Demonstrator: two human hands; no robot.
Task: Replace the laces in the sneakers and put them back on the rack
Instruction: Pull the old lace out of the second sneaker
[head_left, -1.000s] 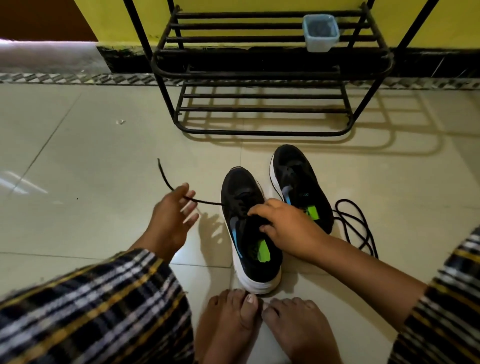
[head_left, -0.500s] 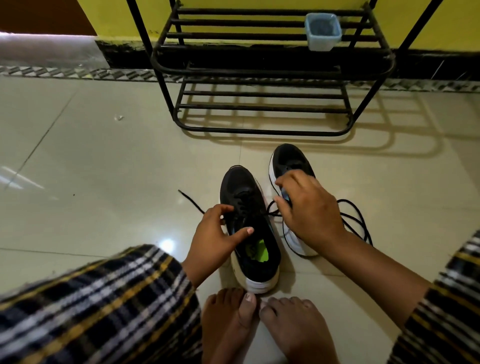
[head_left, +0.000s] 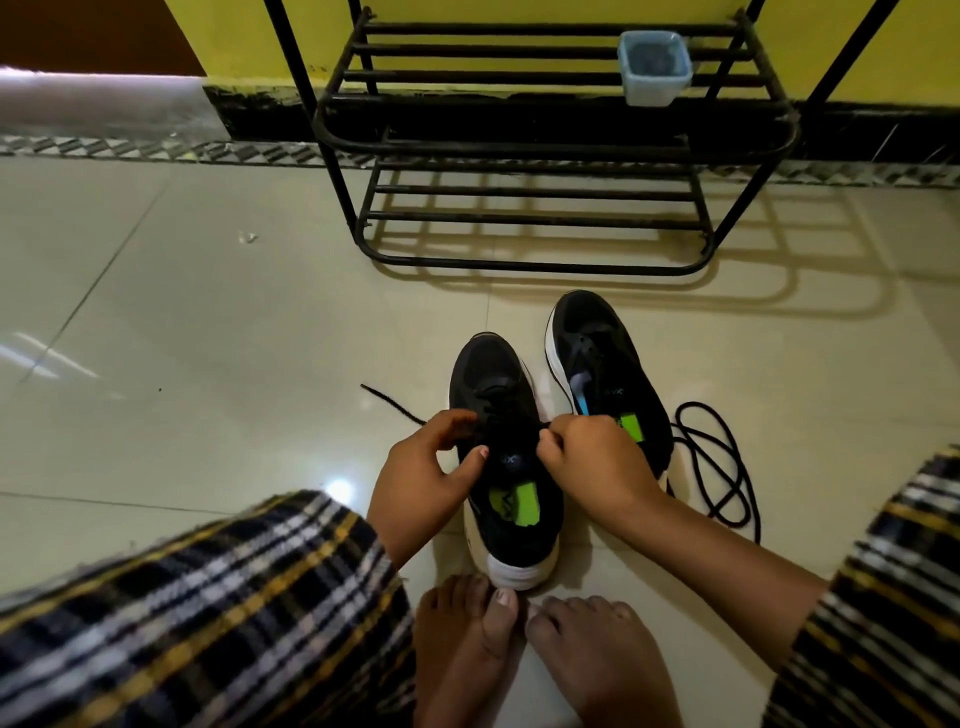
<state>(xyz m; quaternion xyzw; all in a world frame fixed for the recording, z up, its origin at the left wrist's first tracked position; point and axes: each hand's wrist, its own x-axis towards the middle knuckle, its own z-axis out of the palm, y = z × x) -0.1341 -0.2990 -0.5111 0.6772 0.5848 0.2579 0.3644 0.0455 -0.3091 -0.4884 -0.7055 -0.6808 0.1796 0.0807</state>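
Lacing near sneaker (head_left: 506, 467): our left hand (head_left: 426, 478) and right hand (head_left: 592, 462) each pinch the lace (head_left: 387, 400). Risk: uneven pull strips an eyelet; the loose end snags.

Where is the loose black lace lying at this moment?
In the head view, the loose black lace lies coiled on the floor tiles, at the right side of the right sneaker, beyond the person's right forearm.

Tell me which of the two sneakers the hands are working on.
The left sneaker, nearer the bare feet; both hands pinch lace at its eyelets. The right sneaker stands untouched.
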